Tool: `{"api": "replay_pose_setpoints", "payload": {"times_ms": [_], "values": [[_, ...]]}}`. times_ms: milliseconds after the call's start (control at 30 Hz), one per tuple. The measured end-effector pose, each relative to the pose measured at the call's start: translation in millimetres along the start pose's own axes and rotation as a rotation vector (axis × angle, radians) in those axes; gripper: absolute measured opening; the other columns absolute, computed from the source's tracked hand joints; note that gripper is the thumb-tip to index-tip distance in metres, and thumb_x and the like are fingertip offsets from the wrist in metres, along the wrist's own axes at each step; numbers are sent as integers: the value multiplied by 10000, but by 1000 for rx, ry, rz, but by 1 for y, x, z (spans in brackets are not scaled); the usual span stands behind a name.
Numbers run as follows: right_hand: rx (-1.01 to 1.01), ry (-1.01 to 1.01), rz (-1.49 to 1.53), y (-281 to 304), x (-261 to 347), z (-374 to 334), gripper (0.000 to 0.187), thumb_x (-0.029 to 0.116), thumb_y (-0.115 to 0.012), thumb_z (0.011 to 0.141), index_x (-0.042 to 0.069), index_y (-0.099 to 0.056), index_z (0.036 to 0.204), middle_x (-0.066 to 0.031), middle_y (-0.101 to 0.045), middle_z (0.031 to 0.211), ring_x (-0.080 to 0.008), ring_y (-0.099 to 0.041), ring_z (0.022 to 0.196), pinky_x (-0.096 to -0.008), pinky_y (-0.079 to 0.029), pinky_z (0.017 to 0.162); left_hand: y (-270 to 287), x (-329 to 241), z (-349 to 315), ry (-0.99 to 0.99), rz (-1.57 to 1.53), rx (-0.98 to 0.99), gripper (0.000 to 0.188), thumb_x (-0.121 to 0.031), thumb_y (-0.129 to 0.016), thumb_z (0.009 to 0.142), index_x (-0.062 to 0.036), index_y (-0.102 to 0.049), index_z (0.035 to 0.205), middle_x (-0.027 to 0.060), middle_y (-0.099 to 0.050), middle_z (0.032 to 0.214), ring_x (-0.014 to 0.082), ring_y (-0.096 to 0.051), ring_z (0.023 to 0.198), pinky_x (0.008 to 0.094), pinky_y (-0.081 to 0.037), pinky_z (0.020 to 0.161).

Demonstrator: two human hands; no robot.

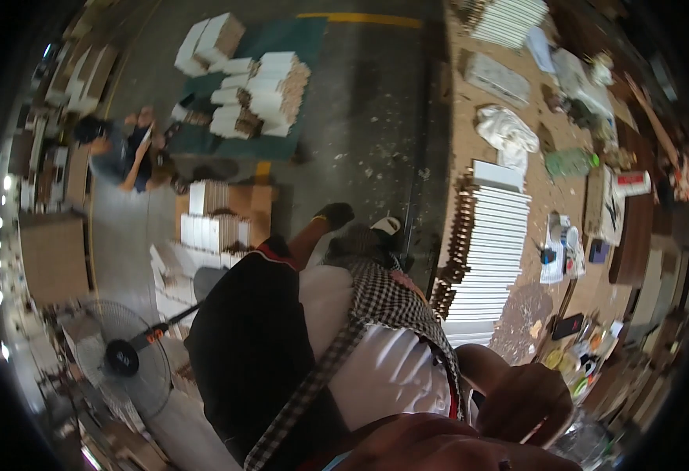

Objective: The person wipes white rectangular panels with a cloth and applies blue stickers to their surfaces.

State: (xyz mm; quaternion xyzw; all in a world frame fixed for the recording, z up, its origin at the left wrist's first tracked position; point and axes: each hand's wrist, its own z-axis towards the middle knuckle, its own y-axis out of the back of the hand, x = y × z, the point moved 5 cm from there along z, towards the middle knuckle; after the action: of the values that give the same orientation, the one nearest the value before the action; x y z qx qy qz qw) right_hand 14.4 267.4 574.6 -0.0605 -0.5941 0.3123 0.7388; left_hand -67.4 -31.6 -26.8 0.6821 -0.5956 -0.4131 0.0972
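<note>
Okay, so head view, the only one here. The left hand (335, 214) hangs out over the floor (360, 110), well apart from the tabletop (546, 140). It's in shadow and I can't tell how its grip stands, wide or narrow. The right hand (529, 400) is down by the near end of the tabletop and looks kinda curled up, but honestly I can't tell whether its grip has anything in it.

The row of white strips (493, 243) lies along the left edge of the tabletop, brownish ends toward that edge, apart from both hands. Past it toward the far end there's a crumpled white cloth (508, 133), then a pale wrapped bundle (497, 78). Over toward the right edge you've got a green bottle (568, 162) and some papers (562, 255), and a dark phone-like thing (568, 326) sits nearer the right hand.

Off to the left: a green platform (313, 67) carrying white stacks (274, 94), a co-worker (120, 157) beside it, and a fan (120, 357) closer in.
</note>
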Motion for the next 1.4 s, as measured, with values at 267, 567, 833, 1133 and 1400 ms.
{"api": "replay_pose_setpoints", "payload": {"times_ms": [267, 567, 833, 1133, 1400], "values": [[565, 198, 618, -19, -75, 47, 168, 155, -627, 950, -2, -668, 907, -212, -699, 883, -313, -681, 643, -399, -572, 574, -54, 120, -54, 73, -78, -324, 321, -297, -521, 954, -64, -707, 1075, 205, -676, 1140, 403, -623, 1064, 477, -484, 922], [1053, 217, 596, -93, -95, 27, 112, 204, -646, 944, 92, -647, 953, -56, -688, 835, -155, -628, 712, -327, -531, 692, -231, 176, -240, 689, -379, -100, 325, -293, -510, 940, -67, -683, 1098, 205, -667, 1129, 427, -608, 1071, 489, -480, 909], [875, 447, 373, -125, -86, 26, 119, 38, -614, 925, 54, -658, 815, -69, -688, 836, -263, -684, 774, -357, -537, 598, -309, 157, -329, 939, -594, -116, 338, -307, -509, 943, -67, -676, 1113, 202, -665, 1143, 425, -605, 1082, 484, -479, 916], [567, 360, 220, -111, -68, 50, 90, 32, -777, 781, 72, -701, 810, -141, -668, 930, -198, -656, 822, -285, -498, 655, -232, 172, -281, 781, -563, -173, 353, -322, -507, 947, -67, -668, 1131, 199, -662, 1159, 423, -601, 1095, 479, -478, 924], [786, -98, 570, -133, -153, 102, 217, 119, -693, 942, -76, -714, 1034, -198, -707, 995, -266, -679, 878, -319, -540, 681, -107, 220, -186, 639, -482, -130, 366, -335, -506, 951, -67, -661, 1147, 196, -660, 1173, 421, -598, 1107, 474, -476, 932]]}}
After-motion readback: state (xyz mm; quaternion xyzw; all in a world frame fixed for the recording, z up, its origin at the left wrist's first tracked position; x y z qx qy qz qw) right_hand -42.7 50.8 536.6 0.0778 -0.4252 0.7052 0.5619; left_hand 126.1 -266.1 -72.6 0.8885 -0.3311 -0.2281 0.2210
